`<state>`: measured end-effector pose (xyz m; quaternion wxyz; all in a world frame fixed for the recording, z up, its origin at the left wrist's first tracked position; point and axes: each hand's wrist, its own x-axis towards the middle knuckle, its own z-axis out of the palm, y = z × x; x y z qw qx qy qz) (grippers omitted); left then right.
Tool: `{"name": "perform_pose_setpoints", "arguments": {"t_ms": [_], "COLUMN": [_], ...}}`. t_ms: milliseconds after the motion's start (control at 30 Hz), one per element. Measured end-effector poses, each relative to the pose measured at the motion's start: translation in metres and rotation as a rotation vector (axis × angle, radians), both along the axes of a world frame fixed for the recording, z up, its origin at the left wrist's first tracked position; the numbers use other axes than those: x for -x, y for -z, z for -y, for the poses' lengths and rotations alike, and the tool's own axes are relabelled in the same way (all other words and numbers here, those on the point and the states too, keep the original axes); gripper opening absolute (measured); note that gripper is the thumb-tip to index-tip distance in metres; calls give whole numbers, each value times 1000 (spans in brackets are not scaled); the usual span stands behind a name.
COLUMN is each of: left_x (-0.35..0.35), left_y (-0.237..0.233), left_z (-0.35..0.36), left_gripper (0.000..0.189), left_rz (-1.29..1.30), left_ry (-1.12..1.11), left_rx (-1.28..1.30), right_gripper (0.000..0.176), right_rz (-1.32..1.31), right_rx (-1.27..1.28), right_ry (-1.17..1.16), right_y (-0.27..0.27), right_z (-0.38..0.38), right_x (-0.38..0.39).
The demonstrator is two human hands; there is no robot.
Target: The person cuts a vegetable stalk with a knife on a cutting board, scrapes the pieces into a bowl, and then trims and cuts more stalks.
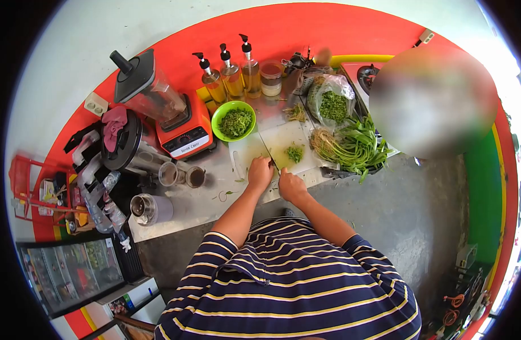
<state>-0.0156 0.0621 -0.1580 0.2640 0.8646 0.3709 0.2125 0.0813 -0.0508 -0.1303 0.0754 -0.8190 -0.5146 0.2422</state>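
Observation:
My right hand is closed around a knife, whose thin dark blade points away from me to the upper left. Close beside it, my left hand has its fingers curled in at the blade; what they hold, if anything, is hidden. Under and beyond both hands lies a pale cutting board. A small heap of chopped greens sits on it, just beyond my right hand. To the right is a bunch of long-stemmed leafy greens with roots. A lime-green bowl of chopped greens stands behind to the left.
An orange blender, glass cups and a metal container stand on the left. Pump bottles line the wall. Behind the greens sits a plastic bag of chopped greens. A blurred patch covers the right.

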Motion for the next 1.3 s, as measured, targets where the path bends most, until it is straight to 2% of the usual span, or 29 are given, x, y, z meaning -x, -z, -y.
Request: {"name": "perform_pose_setpoints", "arguments": {"t_ms": [233, 433, 533, 733, 967, 1167, 1233, 1300], "left_x": [0, 13, 18, 18, 19, 19, 19, 18], "left_y": [10, 18, 20, 14, 16, 14, 13, 11], "left_z": [13, 16, 18, 26, 25, 29, 29, 30], "left_gripper": [10, 16, 17, 19, 16, 17, 18, 19], "left_rz": [-10, 167, 219, 203, 209, 164, 170, 174], "left_ry": [-109, -121, -117, -162, -164, -164, -157, -162], "left_rx": [-7, 26, 16, -71, -111, -136, -141, -114], "right_gripper": [23, 24, 23, 24, 26, 27, 23, 22], "right_rz": [12, -45, 8, -39, 9, -35, 94, 86], "right_rx": [60, 82, 53, 40, 88, 103, 84, 88], "right_ry": [-92, -60, -81, -100, -123, -121, -148, -125], "right_y": [-1, -9, 9, 6, 13, -14, -11, 1], "right_z": [-7, -6, 6, -11, 11, 0, 9, 6], "right_x": [0, -5, 6, -12, 7, -1, 5, 13]}}
